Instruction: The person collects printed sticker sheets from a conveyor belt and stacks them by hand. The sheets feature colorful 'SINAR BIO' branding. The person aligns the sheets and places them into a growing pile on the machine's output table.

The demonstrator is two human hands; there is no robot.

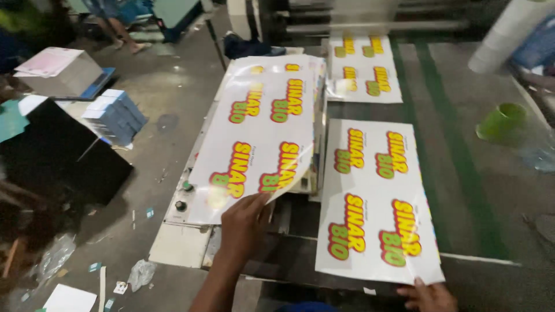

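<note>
Pinching the near corner of the glossy top sheet [260, 133] with my left hand [245, 222], fingers clamped, I see its long axis run toward the upper frame, while my right hand [428, 296] rests flat on the lower-right sheet [376, 202].

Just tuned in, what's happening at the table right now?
A person stands at a machine table handling glossy printed sheets. The left hand lifts the near corner of the top sheet on a stack. The right hand touches the near edge of a separate sheet lying flat beside it.
</note>
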